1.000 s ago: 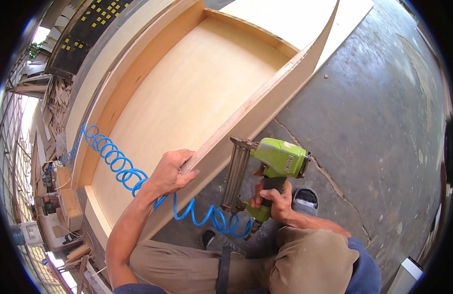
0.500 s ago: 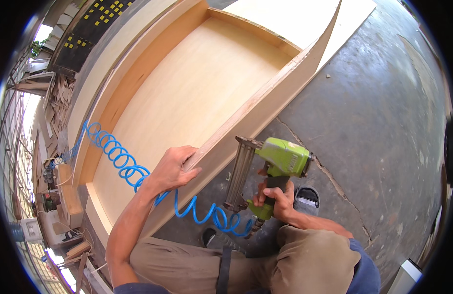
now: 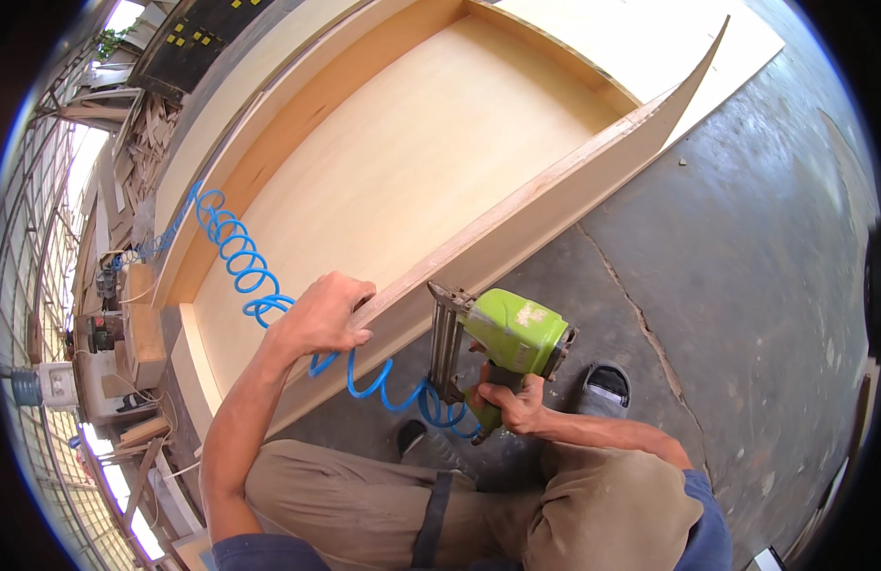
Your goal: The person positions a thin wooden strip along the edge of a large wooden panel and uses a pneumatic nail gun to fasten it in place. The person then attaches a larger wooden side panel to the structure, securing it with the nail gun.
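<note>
view from the head: left hand (image 3: pixel 324 316) grasping the near end of a long side board (image 3: pixel 545 221), fingers hooked over its upper edge and thumb along the outer face; right hand (image 3: pixel 510 403) with fingers clenched round the handle of a green nail gun (image 3: pixel 518 328), whose nose lies close by the board's outer face; whether the 2 touch cannot be told; a blue coiled hose (image 3: pixel 367 394) runs from the tool's base, past the left forearm and over the box.

for good work, judged from this posture: the left hand should keep the board upright and flush with its neighbours, its fingers well clear of the nose's line; the nose is best set square to the face before the trigger is pulled; the hose should hang slack, free of the wrist.

the side board stands on edge along the near right side of a shallow wooden box (image 3: pixel 393 152), between its pale base and the grey floor (image 3: pixel 745 285); its outer face is smooth and light tan, its upper edge pinkish and rougher; its far end runs beyond the far end board (image 3: pixel 554 57); its bowed outline may owe much to the lens; the opposite side board (image 3: pixel 269 143) is a warmer yellow-brown.
</note>
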`<state>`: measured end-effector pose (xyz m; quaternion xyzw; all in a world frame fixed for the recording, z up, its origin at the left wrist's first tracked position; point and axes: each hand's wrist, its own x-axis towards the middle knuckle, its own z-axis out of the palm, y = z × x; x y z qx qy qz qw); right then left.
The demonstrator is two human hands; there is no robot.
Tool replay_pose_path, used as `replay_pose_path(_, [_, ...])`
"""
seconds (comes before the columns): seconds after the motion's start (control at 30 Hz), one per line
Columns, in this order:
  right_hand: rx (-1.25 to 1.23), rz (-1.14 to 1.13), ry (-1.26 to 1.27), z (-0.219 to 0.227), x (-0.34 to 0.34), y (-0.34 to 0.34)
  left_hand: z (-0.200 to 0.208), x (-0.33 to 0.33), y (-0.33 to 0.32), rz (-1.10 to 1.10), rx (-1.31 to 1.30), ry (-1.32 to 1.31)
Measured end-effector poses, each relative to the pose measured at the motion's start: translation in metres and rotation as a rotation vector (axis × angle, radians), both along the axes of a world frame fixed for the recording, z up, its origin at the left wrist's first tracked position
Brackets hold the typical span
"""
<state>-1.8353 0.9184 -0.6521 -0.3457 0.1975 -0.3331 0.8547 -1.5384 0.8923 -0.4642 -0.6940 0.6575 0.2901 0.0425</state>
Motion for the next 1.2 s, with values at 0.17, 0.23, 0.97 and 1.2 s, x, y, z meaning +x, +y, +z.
replay_pose_path(0.17, [-0.038, -0.022, -0.006, 0.002, 0.004, 0.004, -0.006, 0.006, 0.009, -0.041, -0.097, 0.052])
replay_pose_path(0.23, [-0.046, -0.058, 0.01, 0.006, 0.004, 0.004, -0.011, 0.006, 0.011, -0.071, -0.174, 0.071])
replay_pose_path(0.97, [-0.026, -0.073, 0.046, 0.007, -0.001, -0.006, -0.009, 0.006, 0.009, 0.003, -0.06, 0.099])
replay_pose_path(1.2, [0.012, -0.077, 0.047, 0.003, 0.001, -0.011, -0.011, 0.005, 0.008, 0.035, -0.056, 0.118])
